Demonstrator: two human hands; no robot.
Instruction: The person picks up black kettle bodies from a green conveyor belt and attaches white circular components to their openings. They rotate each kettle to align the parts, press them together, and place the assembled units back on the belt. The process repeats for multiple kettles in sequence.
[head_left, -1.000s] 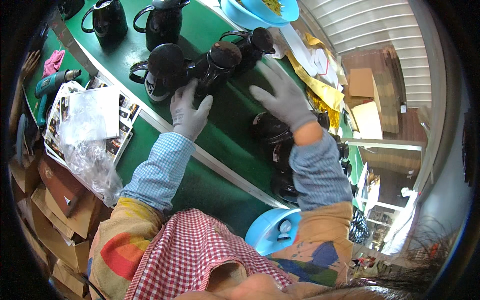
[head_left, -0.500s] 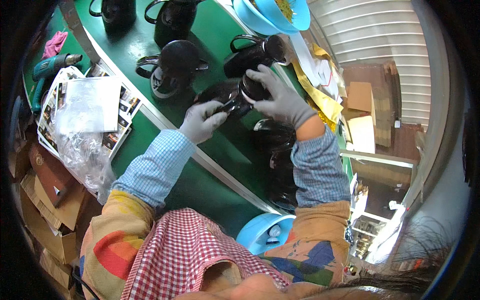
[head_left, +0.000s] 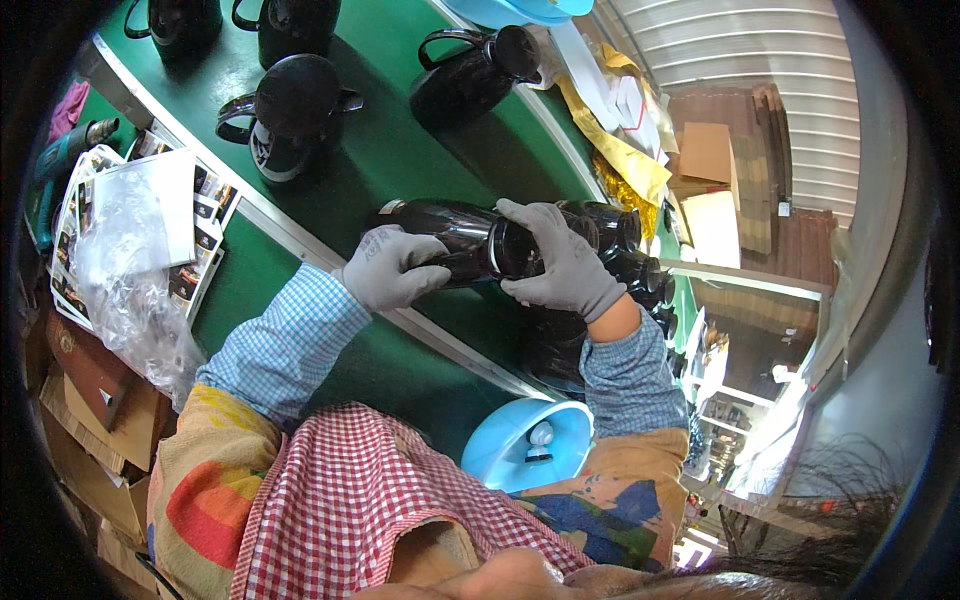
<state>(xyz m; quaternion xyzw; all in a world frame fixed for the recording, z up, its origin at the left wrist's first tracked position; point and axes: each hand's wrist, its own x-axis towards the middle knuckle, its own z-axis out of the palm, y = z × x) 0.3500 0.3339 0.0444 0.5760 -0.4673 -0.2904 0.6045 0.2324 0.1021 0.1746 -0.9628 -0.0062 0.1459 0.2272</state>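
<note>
A glossy black jug (head_left: 447, 222) lies on its side in front of me over the green bench, its top end toward the right. My left hand (head_left: 393, 268), in a grey glove, is closed round the handle side of it. Across its neck and lid end, my right hand (head_left: 562, 262), gloved alike, is clamped with thumb and fingers on opposite sides. Several more black jugs (head_left: 612, 226) crowd beside and under my right hand, partly hidden. Farther off stand a wide-lidded jug (head_left: 297, 100) and a leaning-looking jug (head_left: 470, 85).
Two more jugs (head_left: 290, 28) stand at the far left. A metal rail (head_left: 270, 215) crosses the green bench (head_left: 370, 130). Printed sheets with clear plastic (head_left: 130, 235) and a heat gun (head_left: 70, 150) lie left. A blue basin (head_left: 480, 440) sits near me; yellow wrapping (head_left: 620, 155) lies right.
The held jug and both hands have come nearer to me, and the jug lies more level. The bench and the other jugs have shifted left and up in view.
</note>
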